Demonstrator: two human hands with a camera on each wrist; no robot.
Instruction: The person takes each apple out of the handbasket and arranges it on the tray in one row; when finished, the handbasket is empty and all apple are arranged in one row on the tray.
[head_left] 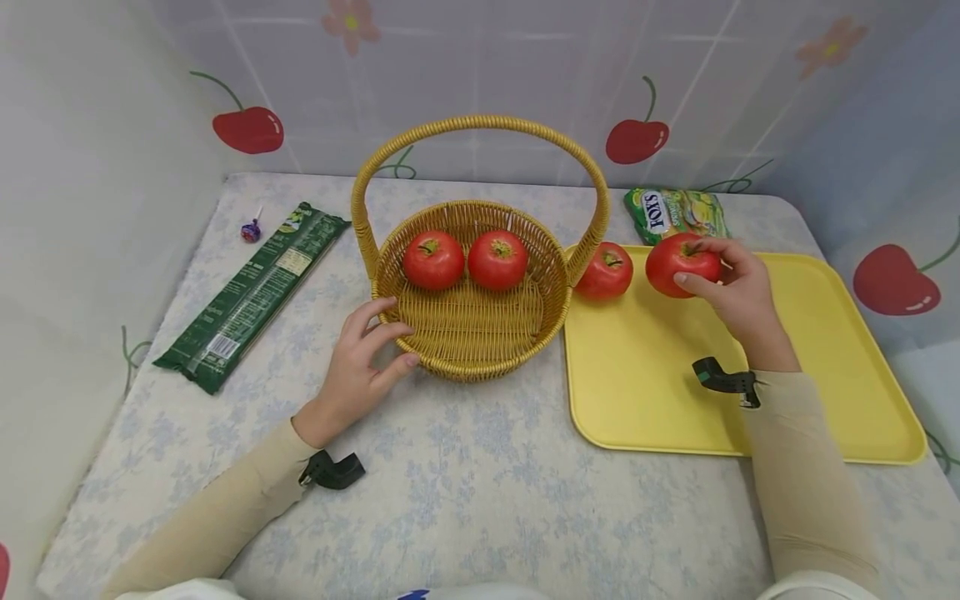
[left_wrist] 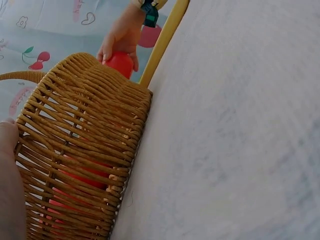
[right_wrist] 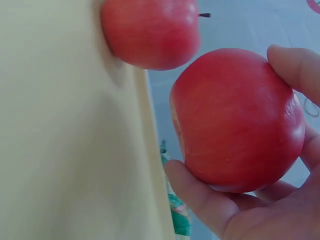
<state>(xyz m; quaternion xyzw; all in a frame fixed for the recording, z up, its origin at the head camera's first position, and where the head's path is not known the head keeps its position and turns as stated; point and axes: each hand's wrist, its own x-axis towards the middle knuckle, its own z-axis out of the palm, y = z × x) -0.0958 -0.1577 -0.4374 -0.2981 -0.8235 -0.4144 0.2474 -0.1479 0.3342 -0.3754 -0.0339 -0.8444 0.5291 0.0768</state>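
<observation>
A yellow wicker basket (head_left: 465, 367) with a tall arched handle holds two red apples, one on the left (head_left: 433, 260) and one on the right (head_left: 498, 260). My left hand (head_left: 358, 367) grips the basket's near-left rim, fingertips over the edge and thumb lower down; in the left wrist view part of that hand (left_wrist: 9, 170) shows beside the wicker. Between thumb and fingers, my right hand (head_left: 738, 292) holds another red apple (right_wrist: 237, 120), raised over the yellow tray (head_left: 637, 383). One more apple (head_left: 606, 273) lies at the tray's far-left corner, partly behind the basket handle.
Behind the tray lies a green Fox's candy bag (head_left: 675, 212). A long dark green packet (head_left: 255, 296) lies left of the basket, with a small wrapped lollipop (head_left: 251, 231) beside it. A curtain with printed cherries (head_left: 480, 75) hangs behind the table.
</observation>
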